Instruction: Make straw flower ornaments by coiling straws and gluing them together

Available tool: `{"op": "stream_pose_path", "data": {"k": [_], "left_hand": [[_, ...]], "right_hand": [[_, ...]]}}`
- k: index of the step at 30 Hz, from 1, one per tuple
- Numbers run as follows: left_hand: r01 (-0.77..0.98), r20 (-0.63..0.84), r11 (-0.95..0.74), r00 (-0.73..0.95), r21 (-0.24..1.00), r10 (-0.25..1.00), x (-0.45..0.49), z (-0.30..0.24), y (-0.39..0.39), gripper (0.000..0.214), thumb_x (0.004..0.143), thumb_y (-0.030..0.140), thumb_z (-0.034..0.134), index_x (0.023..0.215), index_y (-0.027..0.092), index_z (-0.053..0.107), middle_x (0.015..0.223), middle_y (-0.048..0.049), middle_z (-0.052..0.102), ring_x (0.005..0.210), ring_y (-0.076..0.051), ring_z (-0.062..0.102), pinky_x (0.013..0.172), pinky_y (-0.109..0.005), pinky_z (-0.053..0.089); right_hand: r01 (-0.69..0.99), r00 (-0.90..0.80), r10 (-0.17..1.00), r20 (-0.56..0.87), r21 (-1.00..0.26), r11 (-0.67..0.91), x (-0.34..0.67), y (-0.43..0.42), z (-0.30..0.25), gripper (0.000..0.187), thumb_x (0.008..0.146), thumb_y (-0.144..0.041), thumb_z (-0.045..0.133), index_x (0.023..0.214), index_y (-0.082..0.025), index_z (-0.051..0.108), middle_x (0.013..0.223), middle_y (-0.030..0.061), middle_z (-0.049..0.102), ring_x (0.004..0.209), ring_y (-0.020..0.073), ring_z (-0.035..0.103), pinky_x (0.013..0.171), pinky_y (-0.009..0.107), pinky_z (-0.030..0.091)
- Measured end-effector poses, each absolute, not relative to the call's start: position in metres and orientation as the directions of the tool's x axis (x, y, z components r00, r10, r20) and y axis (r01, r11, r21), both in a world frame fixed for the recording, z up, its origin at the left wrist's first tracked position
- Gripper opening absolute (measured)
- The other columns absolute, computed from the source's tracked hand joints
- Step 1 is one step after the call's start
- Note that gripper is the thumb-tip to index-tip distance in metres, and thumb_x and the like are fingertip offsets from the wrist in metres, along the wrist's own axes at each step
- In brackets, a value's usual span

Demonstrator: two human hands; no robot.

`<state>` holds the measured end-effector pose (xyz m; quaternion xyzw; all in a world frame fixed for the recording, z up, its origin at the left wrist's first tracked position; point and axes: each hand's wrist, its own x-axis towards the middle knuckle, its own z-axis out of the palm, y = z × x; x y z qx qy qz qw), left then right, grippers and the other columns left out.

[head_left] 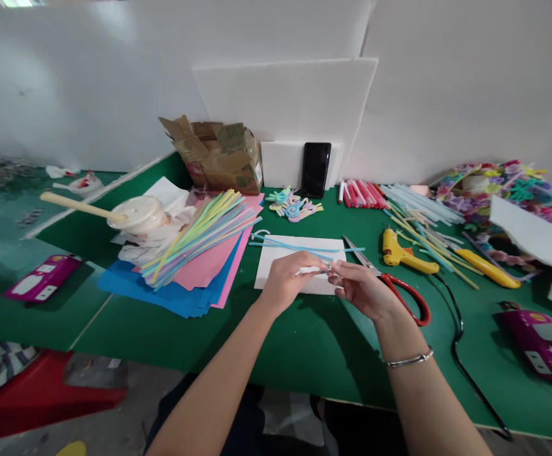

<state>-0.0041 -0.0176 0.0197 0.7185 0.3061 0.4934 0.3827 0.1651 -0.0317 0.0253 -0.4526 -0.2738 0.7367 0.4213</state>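
My left hand (288, 278) and my right hand (364, 288) meet over a white sheet (280, 253) on the green table (304, 342). Both pinch the ends of a thin white fuzzy stick (311, 270) held between them. A silver bracelet (409, 360) circles my right wrist. Light blue sticks (299, 246) lie across the sheet just beyond my fingers. Red-handled scissors (402, 294) rest partly under my right hand.
A fan of pastel sticks (200, 237) lies on pink and blue paper (171, 294) to the left. A yellow glue gun (402, 253) with black cord, more sticks (423, 212), red sticks (361, 192), a cardboard box (219, 155), a phone (315, 169) and finished flowers (499, 183) surround the sheet.
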Motion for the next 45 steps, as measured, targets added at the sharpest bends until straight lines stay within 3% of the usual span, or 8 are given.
{"op": "stream_pose_path", "data": {"k": [5, 9, 14, 21, 28, 35, 40, 45], "left_hand": [[0.064, 0.502, -0.525, 0.216, 0.849, 0.837, 0.001, 0.021, -0.019, 0.007, 0.077, 0.022, 0.062, 0.078, 0.022, 0.069, 0.082, -0.0043, 0.070, 0.079, -0.016, 0.065, 0.074, -0.029, 0.050], [-0.094, 0.119, -0.110, 0.105, 0.990, 0.987, 0.015, 0.020, -0.021, 0.016, 0.073, 0.032, 0.066, 0.081, 0.019, 0.068, 0.083, -0.0051, 0.070, 0.074, -0.017, 0.065, 0.070, -0.030, 0.051], [-0.404, -0.257, 0.312, 0.186, 0.860, 0.948, 0.019, 0.013, -0.020, 0.031, 0.062, 0.041, 0.073, 0.069, 0.013, 0.063, 0.067, -0.0045, 0.066, 0.063, -0.013, 0.063, 0.070, -0.030, 0.051], [-0.347, -0.308, 0.321, 0.093, 0.881, 0.947, 0.013, 0.020, -0.018, 0.029, 0.057, 0.035, 0.077, 0.062, 0.013, 0.060, 0.062, -0.0019, 0.064, 0.062, -0.011, 0.061, 0.068, -0.026, 0.048], [-0.303, -0.280, 0.314, 0.149, 0.900, 0.948, 0.013, 0.019, -0.018, 0.025, 0.065, 0.035, 0.071, 0.062, 0.014, 0.059, 0.061, -0.0021, 0.063, 0.063, -0.012, 0.061, 0.068, -0.027, 0.048], [0.059, 0.286, -0.291, 0.072, 0.955, 0.955, 0.009, 0.023, -0.022, 0.016, 0.079, 0.026, 0.058, 0.067, 0.017, 0.063, 0.071, -0.0031, 0.066, 0.069, -0.014, 0.062, 0.065, -0.025, 0.048], [0.194, 0.673, -0.706, 0.214, 0.681, 0.708, 0.008, 0.020, -0.030, 0.009, 0.081, 0.014, 0.056, 0.078, 0.019, 0.064, 0.075, -0.0031, 0.067, 0.072, -0.013, 0.060, 0.067, -0.025, 0.048], [0.133, 0.676, -0.719, 0.260, 0.682, 0.690, 0.007, 0.019, -0.031, 0.009, 0.080, 0.013, 0.058, 0.079, 0.019, 0.064, 0.077, -0.0030, 0.067, 0.074, -0.013, 0.060, 0.069, -0.025, 0.049]], "right_hand": [[-0.292, -0.132, 0.945, -0.298, -0.900, -0.324, 0.160, -0.032, 0.024, 0.024, 0.058, -0.037, 0.076, 0.065, -0.017, 0.065, 0.063, -0.0007, 0.057, 0.055, 0.0077, 0.049, 0.044, 0.018, 0.041], [0.031, 0.156, 0.976, 0.155, -0.988, 0.152, 0.153, -0.034, 0.021, 0.014, 0.073, -0.035, 0.065, 0.072, -0.022, 0.066, 0.072, 0.0020, 0.063, 0.065, 0.0139, 0.056, 0.048, 0.024, 0.046], [0.565, -0.042, 0.715, 0.698, -0.573, 0.594, 0.151, -0.037, 0.014, 0.021, 0.083, -0.013, 0.052, 0.087, -0.026, 0.068, 0.087, 0.0039, 0.068, 0.081, 0.0170, 0.060, 0.068, 0.032, 0.051], [0.707, -0.292, 0.530, 0.796, -0.194, 0.681, 0.154, -0.039, 0.018, 0.030, 0.085, -0.003, 0.046, 0.098, -0.020, 0.067, 0.085, 0.0071, 0.069, 0.083, 0.0180, 0.058, 0.073, 0.032, 0.050], [0.677, -0.261, 0.534, 0.804, -0.242, 0.695, 0.155, -0.039, 0.016, 0.030, 0.082, -0.003, 0.049, 0.097, -0.022, 0.068, 0.085, 0.0064, 0.069, 0.083, 0.0183, 0.059, 0.073, 0.033, 0.049], [0.093, 0.109, 0.963, 0.248, -0.967, 0.238, 0.150, -0.033, 0.016, 0.008, 0.071, -0.030, 0.069, 0.071, -0.022, 0.070, 0.074, 0.0029, 0.069, 0.074, 0.0180, 0.062, 0.071, 0.034, 0.049], [-0.286, -0.211, 0.941, -0.266, -0.903, -0.320, 0.166, -0.032, 0.017, 0.027, 0.051, -0.039, 0.080, 0.063, -0.019, 0.068, 0.067, 0.0002, 0.064, 0.067, 0.0133, 0.058, 0.072, 0.030, 0.048], [-0.258, -0.293, 0.916, -0.275, -0.900, -0.352, 0.170, -0.034, 0.019, 0.025, 0.055, -0.039, 0.079, 0.064, -0.018, 0.067, 0.068, 0.0008, 0.062, 0.065, 0.0124, 0.056, 0.068, 0.029, 0.047]]}}
